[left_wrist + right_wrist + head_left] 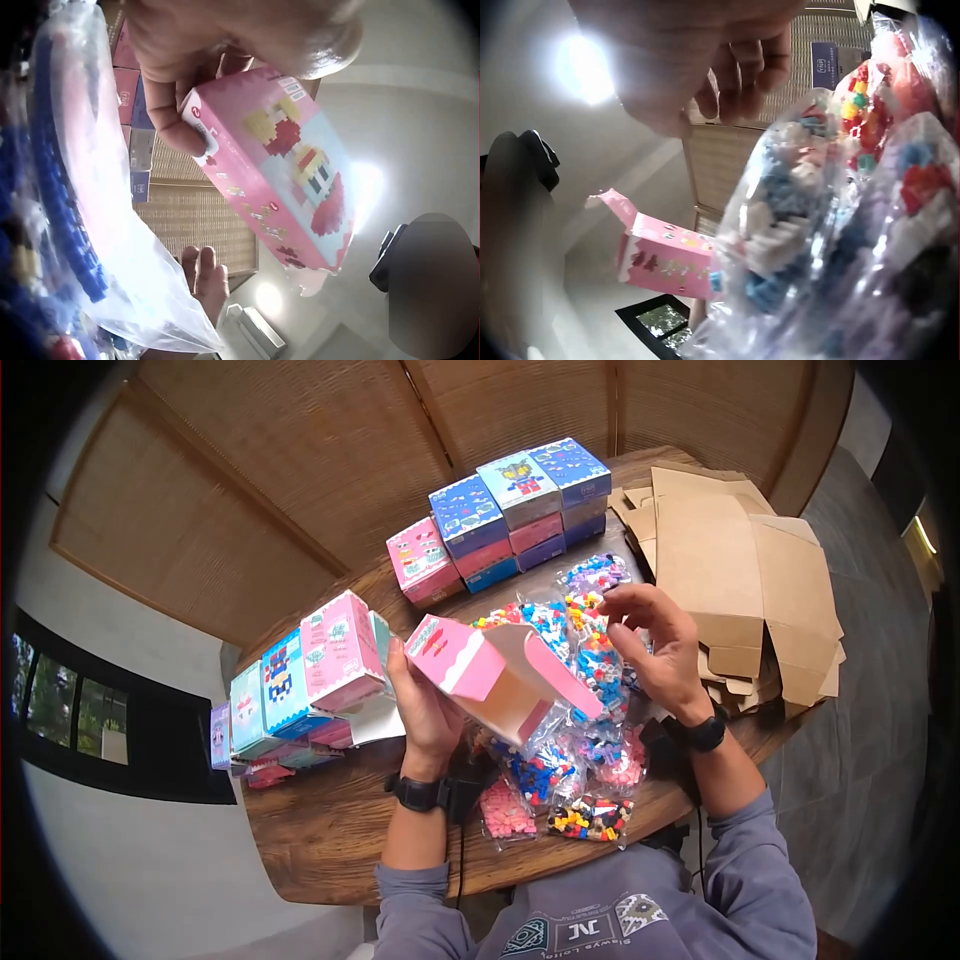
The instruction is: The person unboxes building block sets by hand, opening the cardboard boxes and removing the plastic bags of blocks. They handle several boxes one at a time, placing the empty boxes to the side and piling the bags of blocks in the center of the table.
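My left hand [427, 712] grips a pink cardboard box [458, 658] by its side, tilted above the table. The box's end flap [562, 678] hangs open toward the right, and the part of the inside in view is bare cardboard. Pictures of brick figures cover the box [289, 161] in the left wrist view. To the right, my right hand [660, 645] hovers with loosely bent fingers and nothing in them. Below both hands lies a heap of clear plastic bags [600, 670] filled with small coloured building bricks; one bag [780, 217] looms close in the right wrist view.
A row of closed boxes [283, 678] stands at the left of the wooden table [320, 840]. More boxes [467, 515] are stacked at the back. Flattened brown cardboard [715, 560] is piled at the right. Bags of pink bricks [508, 808] and mixed bricks [590, 818] lie near the front edge.
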Available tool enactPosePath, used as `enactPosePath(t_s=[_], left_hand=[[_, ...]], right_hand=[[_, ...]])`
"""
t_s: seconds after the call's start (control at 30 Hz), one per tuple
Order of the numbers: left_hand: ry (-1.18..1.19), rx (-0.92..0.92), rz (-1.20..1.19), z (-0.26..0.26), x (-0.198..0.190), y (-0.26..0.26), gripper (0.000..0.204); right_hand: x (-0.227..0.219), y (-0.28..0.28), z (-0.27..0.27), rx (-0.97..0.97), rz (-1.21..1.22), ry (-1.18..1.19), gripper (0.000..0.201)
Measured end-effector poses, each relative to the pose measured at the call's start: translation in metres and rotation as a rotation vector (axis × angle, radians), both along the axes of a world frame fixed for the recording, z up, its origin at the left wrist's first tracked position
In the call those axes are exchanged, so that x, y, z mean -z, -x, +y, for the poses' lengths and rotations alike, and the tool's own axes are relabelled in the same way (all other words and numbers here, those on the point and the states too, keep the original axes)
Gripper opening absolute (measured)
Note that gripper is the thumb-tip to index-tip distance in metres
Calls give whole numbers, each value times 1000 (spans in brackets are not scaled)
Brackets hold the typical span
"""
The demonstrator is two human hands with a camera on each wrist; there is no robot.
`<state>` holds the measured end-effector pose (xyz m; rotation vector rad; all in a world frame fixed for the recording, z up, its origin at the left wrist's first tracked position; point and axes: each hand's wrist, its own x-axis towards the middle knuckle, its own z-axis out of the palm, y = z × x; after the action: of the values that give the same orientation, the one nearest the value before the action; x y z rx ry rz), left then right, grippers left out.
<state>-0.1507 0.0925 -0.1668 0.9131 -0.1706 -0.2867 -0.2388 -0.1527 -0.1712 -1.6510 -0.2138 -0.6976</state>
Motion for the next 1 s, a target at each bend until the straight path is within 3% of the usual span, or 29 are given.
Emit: enactPosePath(t_s=[0.07, 0.2, 0.33, 0.47, 0.87, 1.0], left_hand=[[3, 11, -54, 3, -1, 2, 58], [-17, 77, -62, 7, 7, -1, 59], [-126, 27, -77, -1, 7, 2, 62], [-172, 71, -110, -1, 10, 2, 63], [-148, 127, -146, -7, -4, 15, 60], [-215, 128, -173, -10, -17, 24, 53]], right_hand=[[-2, 6, -1, -211, -19, -91, 48], [-8, 8, 15, -305, -92, -186, 61], [-6, 13, 13, -315, 74, -183, 51], [-7, 9, 17, -230, -18, -99, 39], [-7, 6, 14, -135, -163, 214, 45], [4, 4, 13, -4, -241, 129, 45]])
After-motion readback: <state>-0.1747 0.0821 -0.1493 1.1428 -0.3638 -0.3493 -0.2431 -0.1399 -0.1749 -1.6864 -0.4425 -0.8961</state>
